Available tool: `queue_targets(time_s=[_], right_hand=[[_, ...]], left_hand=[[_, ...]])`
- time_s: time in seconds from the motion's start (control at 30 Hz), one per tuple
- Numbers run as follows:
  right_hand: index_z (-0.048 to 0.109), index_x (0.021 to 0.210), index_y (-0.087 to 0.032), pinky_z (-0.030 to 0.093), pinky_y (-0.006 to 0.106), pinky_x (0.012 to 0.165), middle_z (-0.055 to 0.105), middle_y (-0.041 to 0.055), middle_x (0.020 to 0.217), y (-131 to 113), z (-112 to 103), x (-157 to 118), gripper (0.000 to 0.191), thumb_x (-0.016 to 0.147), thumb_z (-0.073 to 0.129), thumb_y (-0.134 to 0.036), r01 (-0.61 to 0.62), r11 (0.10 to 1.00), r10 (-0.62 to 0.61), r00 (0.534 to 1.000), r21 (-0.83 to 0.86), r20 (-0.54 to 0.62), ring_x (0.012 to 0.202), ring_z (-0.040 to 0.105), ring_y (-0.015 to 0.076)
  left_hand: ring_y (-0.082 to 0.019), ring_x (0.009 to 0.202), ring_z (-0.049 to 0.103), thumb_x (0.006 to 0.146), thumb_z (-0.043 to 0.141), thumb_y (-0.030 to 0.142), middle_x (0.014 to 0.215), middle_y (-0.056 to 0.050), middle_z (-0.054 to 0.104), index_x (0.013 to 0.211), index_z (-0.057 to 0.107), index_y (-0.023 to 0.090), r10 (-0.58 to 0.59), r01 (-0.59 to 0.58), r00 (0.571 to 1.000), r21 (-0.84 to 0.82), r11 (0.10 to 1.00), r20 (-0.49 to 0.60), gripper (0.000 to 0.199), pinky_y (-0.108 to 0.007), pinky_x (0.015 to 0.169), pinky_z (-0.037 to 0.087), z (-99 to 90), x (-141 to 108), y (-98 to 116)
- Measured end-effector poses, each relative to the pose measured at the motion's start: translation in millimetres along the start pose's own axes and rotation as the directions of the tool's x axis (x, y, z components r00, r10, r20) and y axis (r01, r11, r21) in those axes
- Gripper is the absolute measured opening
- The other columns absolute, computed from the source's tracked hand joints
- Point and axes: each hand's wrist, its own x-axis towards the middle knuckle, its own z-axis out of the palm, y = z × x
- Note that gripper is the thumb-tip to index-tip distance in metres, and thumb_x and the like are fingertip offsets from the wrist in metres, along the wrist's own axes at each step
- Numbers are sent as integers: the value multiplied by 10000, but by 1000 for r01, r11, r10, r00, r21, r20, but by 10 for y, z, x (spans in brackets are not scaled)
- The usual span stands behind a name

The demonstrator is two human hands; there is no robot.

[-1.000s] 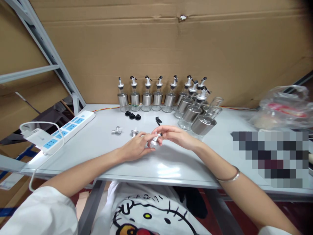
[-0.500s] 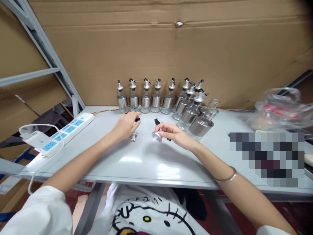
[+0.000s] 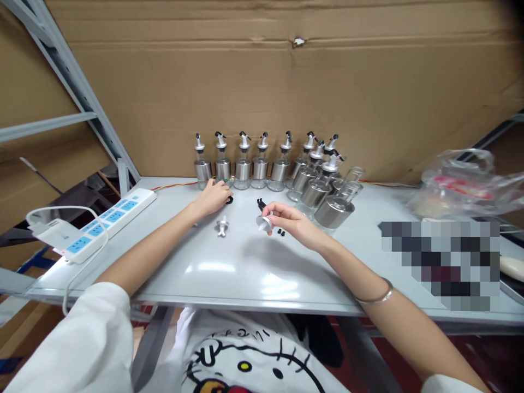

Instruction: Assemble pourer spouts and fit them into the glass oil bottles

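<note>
My right hand (image 3: 289,221) pinches a silver metal pourer spout (image 3: 264,223), its round flange facing me, just above the table. Small black parts (image 3: 261,203) lie behind these fingers, and two black plugs (image 3: 280,232) rest below them. My left hand (image 3: 213,197) is down on the table in front of the leftmost bottles, fingers bent; whatever is under them is hidden. A black ring (image 3: 230,200) shows beside its fingertips. Between the hands a second silver pourer spout (image 3: 221,226) lies loose on the table, nearer to me.
Several glass-and-steel oil bottles (image 3: 242,169) with pourers line the back; an open-necked bottle (image 3: 336,210) stands at their right end. A white power strip (image 3: 110,221) with a cable lies left. On the right are a plastic bag (image 3: 458,185) and a blurred-out patch. Cardboard (image 3: 262,87) walls the back.
My left hand has moved left and away from me, its fingers now bent downward. The loose spout is uncovered. My right hand has stayed nearly still, tilting its spout slightly.
</note>
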Motion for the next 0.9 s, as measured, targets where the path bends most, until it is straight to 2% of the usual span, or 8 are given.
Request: queue_targets(time_s=[0.13,0.27,0.33,0.4,0.5,0.6,0.67,0.9], right_hand=[[582,839,-180,422,295,647,614,-20,681,-9,-24,-19,323,785,715,-470,30,999,-30,1000,23,-3,610,573,119],[580,847,-185,422,287,616,659,-6,662,-11,-42,-47,302,794,728,-442,74,996,-76,996,39,39,601,598,132],[574,833,-187,423,281,605,668,-2,661,-9,-40,-55,287,794,736,-421,83,995,-84,996,46,28,604,604,133],[558,810,-190,431,280,602,670,-3,668,-4,-35,-56,304,767,763,-410,88,994,-89,996,62,15,608,614,137],[531,789,-198,440,277,595,656,-16,678,-2,-25,-46,350,718,801,-409,107,991,-104,994,85,-47,603,614,134],[512,766,-201,431,265,576,613,-39,639,-12,-9,-30,364,710,804,-410,128,989,-120,987,71,-109,569,575,114],[487,739,-204,426,262,568,581,-50,623,-25,6,-22,384,706,802,-423,150,987,-141,981,61,-132,553,551,106],[508,821,-206,432,279,591,561,-30,665,-52,48,-26,375,756,739,-494,162,984,-168,983,-76,-79,588,541,115]], left_hand=[[-245,966,585,954,499,204,993,-105,703,1034,641,151,30,-35,983,-23,999,-184,171,-351,794,318,-208,-181,295],[-193,801,597,979,481,304,901,-65,702,989,608,157,163,-203,833,-18,979,-530,194,-323,713,309,-331,-480,631],[-175,740,586,972,492,352,850,-55,690,950,592,157,104,-246,782,-150,958,-614,221,-316,699,329,-298,-577,707],[-156,690,566,957,510,384,797,-34,665,921,570,162,-72,-228,805,-418,880,-589,234,-299,678,357,-226,-622,729],[-142,703,564,913,561,405,794,-12,637,891,543,180,-307,-121,882,-800,588,-359,228,-271,652,387,-138,-632,739],[-145,768,587,866,608,438,862,-21,638,888,525,188,-351,-78,921,-963,258,-169,264,-271,691,420,-130,-634,790],[-147,784,597,854,623,462,876,-26,638,897,525,187,-337,-85,934,-989,118,-120,295,-283,734,437,-154,-645,842],[-146,776,610,861,604,530,854,-32,651,901,523,178,-272,-118,954,-992,42,-125,363,-298,765,451,-209,-687,951]])
